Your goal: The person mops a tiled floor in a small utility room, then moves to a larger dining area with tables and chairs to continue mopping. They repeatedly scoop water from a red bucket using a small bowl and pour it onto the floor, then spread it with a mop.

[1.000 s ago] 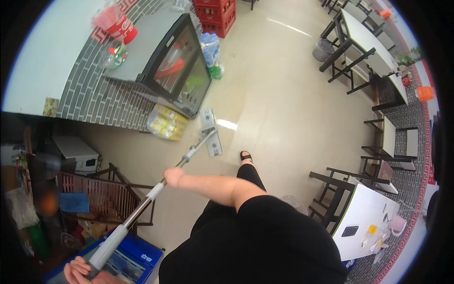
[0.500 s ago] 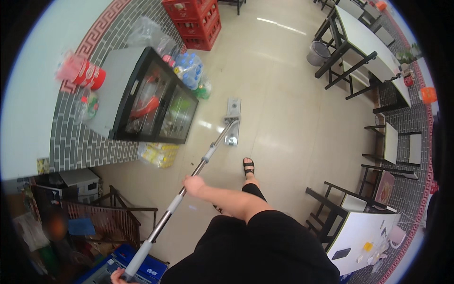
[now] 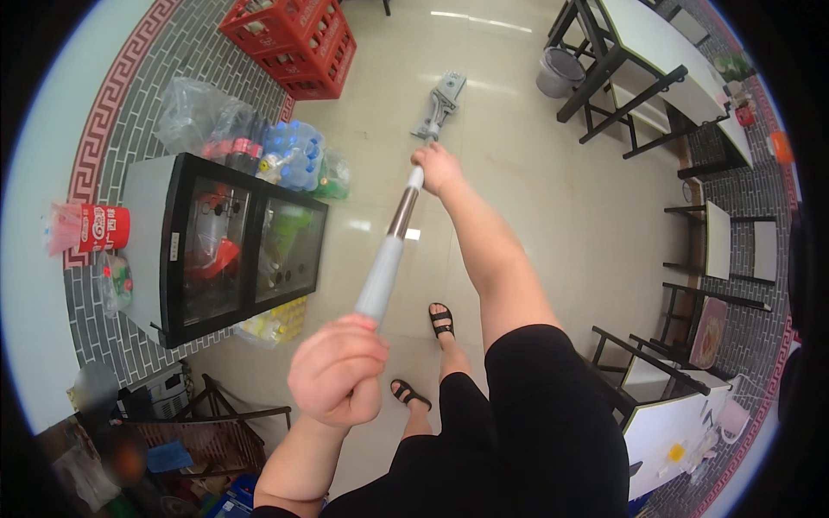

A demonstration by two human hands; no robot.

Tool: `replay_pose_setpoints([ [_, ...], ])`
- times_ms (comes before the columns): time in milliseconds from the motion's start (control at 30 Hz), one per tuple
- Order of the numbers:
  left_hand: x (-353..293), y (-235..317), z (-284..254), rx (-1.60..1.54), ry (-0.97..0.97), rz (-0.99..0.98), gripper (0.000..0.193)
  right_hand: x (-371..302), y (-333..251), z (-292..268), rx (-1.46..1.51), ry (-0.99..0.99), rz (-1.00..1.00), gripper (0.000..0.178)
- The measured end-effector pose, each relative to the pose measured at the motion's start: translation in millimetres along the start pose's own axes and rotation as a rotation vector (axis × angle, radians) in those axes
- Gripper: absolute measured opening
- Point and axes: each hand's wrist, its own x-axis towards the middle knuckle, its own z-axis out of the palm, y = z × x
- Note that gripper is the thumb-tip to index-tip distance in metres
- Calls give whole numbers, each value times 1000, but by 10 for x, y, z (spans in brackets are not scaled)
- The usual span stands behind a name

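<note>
A flat mop point(image 3: 390, 250) with a grey and metal pole stretches away from me across the shiny floor. My left hand point(image 3: 339, 369) is closed around the grey grip at the pole's near end. Farther along, my right hand point(image 3: 438, 168) wraps the pole, with that arm reaching out nearly straight. Beyond it lies the mop's narrow flat head point(image 3: 448, 91), seen at a slant on the tiles point(image 3: 501, 198). My feet in black sandals point(image 3: 441, 320) stand just below the pole.
A glass-door fridge cabinet point(image 3: 250, 250) stands at left, with wrapped bottles point(image 3: 294, 155) beside it. Red crates point(image 3: 302, 52) are stacked farther off. To the right are white tables point(image 3: 656, 60), a grey bin point(image 3: 560, 72) and chairs point(image 3: 715, 237). A wooden chair point(image 3: 207, 440) stands lower left.
The mop head has moved farther away and turned. My right hand has gone forward with the pole; my left hand has risen from the lower left corner toward the middle.
</note>
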Motion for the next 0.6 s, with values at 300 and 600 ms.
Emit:
replay_pose_setpoints([
  [300,-200,724,-1186,-208,-83,-52,17,-1300,-1190,-118,347,108,220,24],
  [600,-1559,2513,-3052,-38,-11,-236,24,-3460,-3324,-106,766,-51,-184,34],
])
